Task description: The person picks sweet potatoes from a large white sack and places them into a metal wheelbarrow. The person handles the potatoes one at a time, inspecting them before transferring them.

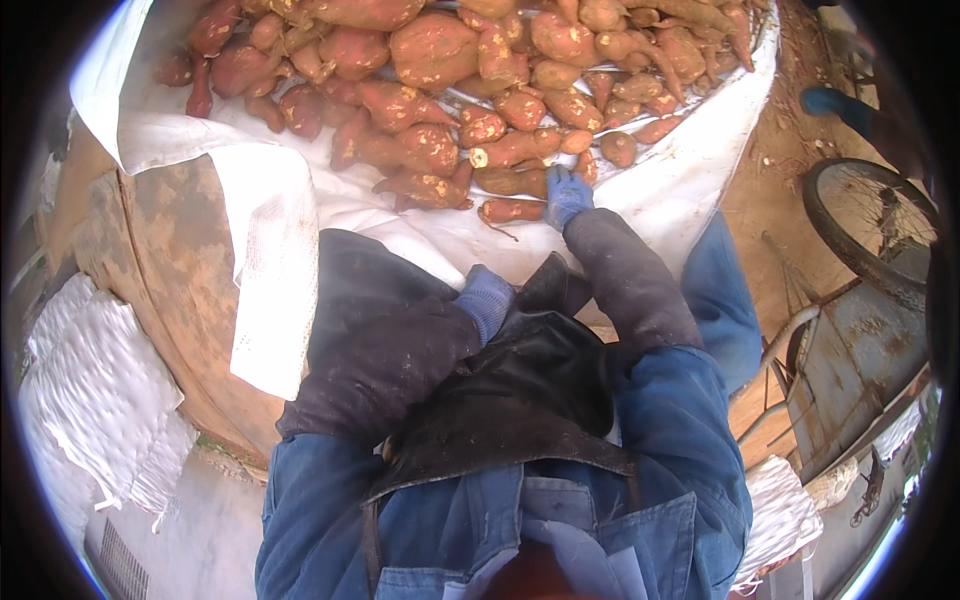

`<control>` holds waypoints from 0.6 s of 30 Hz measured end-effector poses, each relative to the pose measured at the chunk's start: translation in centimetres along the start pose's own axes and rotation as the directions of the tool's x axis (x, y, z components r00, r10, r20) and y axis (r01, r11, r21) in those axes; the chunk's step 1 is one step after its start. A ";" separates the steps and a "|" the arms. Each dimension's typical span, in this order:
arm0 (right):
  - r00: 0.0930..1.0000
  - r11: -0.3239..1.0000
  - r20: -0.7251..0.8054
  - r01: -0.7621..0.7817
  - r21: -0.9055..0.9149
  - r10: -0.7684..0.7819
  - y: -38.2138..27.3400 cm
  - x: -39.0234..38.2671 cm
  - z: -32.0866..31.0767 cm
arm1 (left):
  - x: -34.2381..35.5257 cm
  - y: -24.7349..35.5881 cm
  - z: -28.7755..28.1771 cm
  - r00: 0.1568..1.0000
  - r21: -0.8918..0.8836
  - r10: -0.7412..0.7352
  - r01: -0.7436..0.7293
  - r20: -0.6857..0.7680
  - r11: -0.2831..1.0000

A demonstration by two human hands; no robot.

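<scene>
Our blue jacket (645, 520) filled the lower centre; one sweet potato (514, 210) lay crosswise just left of our right hand (568, 195), left hand (486, 300) farther; finger opening, grip: we couldn't tell.

Rough sweet potatoes (435, 50) — glossy apron (545, 370).

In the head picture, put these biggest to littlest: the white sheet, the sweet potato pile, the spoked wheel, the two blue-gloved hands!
1. White sheet
2. Sweet potato pile
3. Spoked wheel
4. Right hand and left hand: too alike to rank
</scene>
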State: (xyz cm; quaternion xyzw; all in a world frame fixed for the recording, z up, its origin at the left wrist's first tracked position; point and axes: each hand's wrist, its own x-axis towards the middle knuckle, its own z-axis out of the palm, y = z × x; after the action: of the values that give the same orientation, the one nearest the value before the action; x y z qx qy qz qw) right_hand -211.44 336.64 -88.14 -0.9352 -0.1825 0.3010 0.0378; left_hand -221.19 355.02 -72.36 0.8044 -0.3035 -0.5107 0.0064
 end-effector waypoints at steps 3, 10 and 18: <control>0.992 0.978 0.067 -0.115 0.173 0.105 -0.3 1.1 2.1 | -1.0 0.2 -0.3 0.999 -0.034 0.006 -0.008 -0.048 0.999; 0.898 0.821 0.390 -0.060 0.568 -0.205 -1.4 -3.7 -10.8 | -1.6 -0.8 3.6 0.958 -0.101 -0.041 0.012 -0.284 0.995; 0.987 0.548 0.018 -0.105 0.830 0.162 1.2 -16.3 -20.1 | 3.6 -5.4 6.8 0.859 -0.082 0.200 -0.269 -0.471 0.960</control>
State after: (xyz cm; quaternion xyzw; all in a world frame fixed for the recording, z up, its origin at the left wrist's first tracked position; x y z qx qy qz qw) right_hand -211.74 330.32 -63.00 -0.8275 0.0530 0.3246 0.4551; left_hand -223.10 359.72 -80.24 0.8562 -0.3513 -0.3225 0.1987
